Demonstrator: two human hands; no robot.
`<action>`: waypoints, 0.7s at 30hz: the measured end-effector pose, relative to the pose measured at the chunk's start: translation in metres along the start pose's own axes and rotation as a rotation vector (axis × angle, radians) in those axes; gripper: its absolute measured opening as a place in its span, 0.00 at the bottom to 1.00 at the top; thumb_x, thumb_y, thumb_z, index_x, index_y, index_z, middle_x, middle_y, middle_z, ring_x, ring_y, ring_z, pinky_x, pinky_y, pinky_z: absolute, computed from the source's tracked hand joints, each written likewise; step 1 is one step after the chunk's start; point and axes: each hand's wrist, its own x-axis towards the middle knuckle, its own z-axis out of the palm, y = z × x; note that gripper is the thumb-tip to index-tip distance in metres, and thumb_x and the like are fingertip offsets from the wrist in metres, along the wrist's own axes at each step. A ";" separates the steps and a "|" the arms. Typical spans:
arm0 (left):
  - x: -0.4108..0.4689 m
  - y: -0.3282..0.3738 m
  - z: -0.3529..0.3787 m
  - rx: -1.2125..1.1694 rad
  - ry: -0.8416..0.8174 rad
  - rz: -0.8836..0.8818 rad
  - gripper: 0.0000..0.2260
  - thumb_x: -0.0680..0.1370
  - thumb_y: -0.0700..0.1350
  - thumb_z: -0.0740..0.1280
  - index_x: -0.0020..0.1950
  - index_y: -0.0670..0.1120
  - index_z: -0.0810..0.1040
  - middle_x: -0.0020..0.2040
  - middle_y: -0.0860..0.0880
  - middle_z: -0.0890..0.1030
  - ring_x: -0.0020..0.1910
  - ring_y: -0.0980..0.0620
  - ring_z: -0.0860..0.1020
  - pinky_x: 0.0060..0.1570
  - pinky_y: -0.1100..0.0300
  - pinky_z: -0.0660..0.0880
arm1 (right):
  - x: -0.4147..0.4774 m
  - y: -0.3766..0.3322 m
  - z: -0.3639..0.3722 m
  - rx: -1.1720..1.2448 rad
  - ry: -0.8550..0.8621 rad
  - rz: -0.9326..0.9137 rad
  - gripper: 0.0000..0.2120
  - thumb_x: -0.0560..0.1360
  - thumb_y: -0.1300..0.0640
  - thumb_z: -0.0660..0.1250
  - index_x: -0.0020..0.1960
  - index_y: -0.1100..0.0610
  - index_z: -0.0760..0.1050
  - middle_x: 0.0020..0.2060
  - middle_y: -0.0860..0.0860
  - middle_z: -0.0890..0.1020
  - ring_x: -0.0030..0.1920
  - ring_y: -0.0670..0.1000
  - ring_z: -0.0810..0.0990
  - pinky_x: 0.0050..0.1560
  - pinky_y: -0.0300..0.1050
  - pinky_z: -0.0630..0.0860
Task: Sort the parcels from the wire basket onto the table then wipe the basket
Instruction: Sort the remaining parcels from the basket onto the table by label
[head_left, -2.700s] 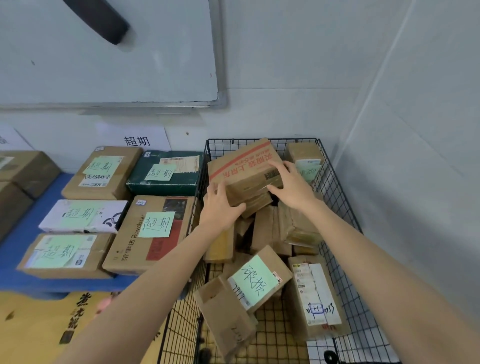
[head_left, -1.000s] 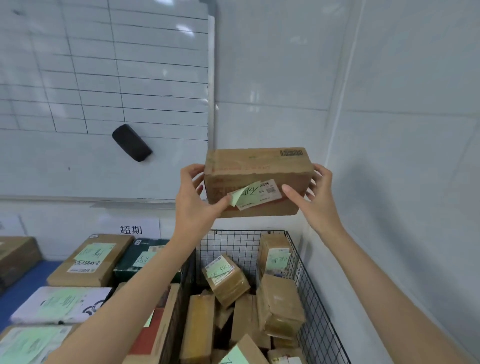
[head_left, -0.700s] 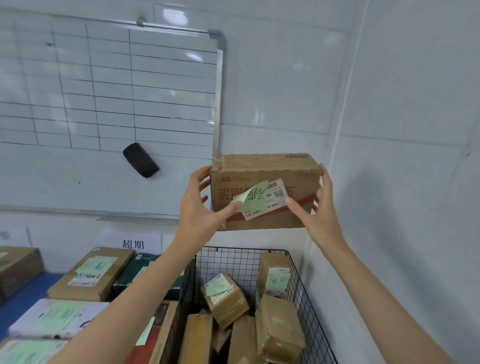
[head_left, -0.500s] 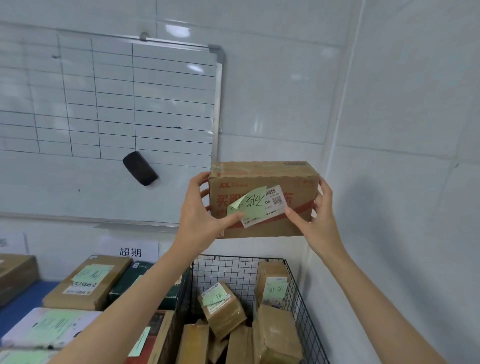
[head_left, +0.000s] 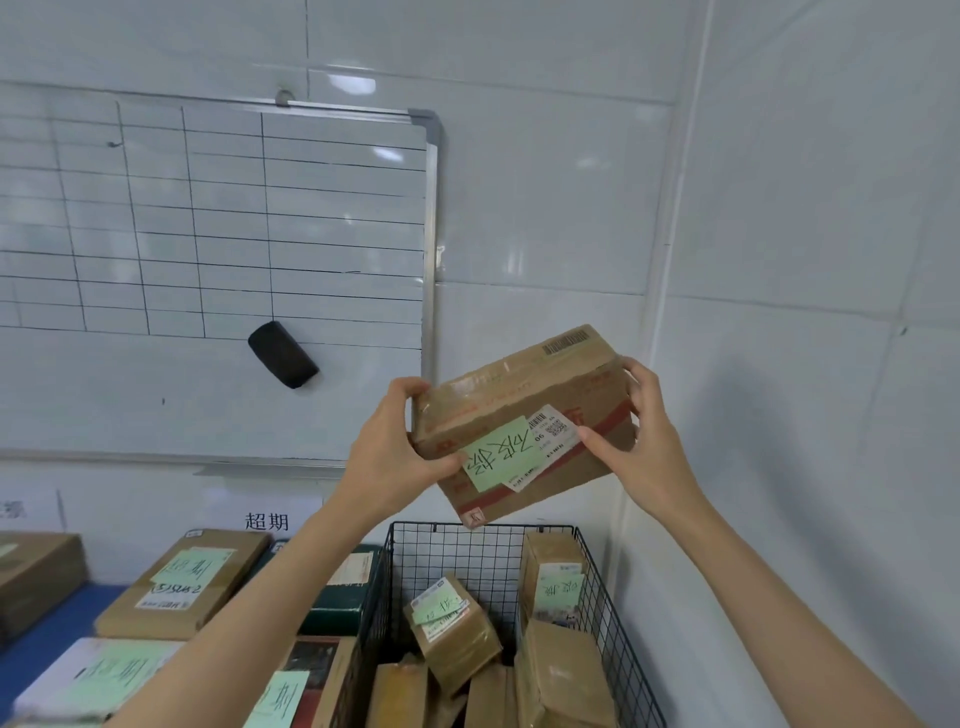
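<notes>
A whiteboard hangs above a blue bench carrying labelled parcels. Just right of the bench, the wire basket holds loose parcels. Above the basket a brown box is held tilted: the left hand grips its left end, the right hand its right end. A green note sticks to its front.

wall sign: 超期. held parcel: green note handwritten 破损, tilted; white label beside it reads 90, rest too tiny. brown box on counter: note says 超期, scrawl below starts 53. upright box in basket: note looks like 破损.
</notes>
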 end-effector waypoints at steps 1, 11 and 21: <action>-0.001 -0.002 0.000 0.023 -0.015 0.020 0.32 0.67 0.48 0.80 0.65 0.56 0.66 0.57 0.61 0.72 0.47 0.63 0.77 0.46 0.58 0.78 | 0.000 -0.001 0.000 -0.008 -0.005 -0.014 0.35 0.75 0.61 0.73 0.72 0.42 0.58 0.63 0.31 0.71 0.61 0.28 0.71 0.55 0.22 0.68; -0.011 -0.017 0.003 -0.154 0.041 -0.031 0.27 0.67 0.46 0.80 0.57 0.62 0.70 0.58 0.54 0.74 0.50 0.64 0.77 0.41 0.71 0.75 | 0.004 -0.002 0.017 -0.084 0.172 -0.033 0.36 0.73 0.55 0.75 0.76 0.48 0.61 0.72 0.42 0.66 0.71 0.40 0.64 0.69 0.40 0.64; -0.017 -0.023 0.007 -0.295 0.097 -0.093 0.30 0.62 0.56 0.79 0.59 0.62 0.68 0.60 0.53 0.74 0.53 0.48 0.80 0.43 0.55 0.81 | -0.003 0.004 0.043 0.116 0.116 0.119 0.49 0.72 0.57 0.76 0.79 0.42 0.46 0.69 0.42 0.66 0.67 0.45 0.68 0.70 0.52 0.66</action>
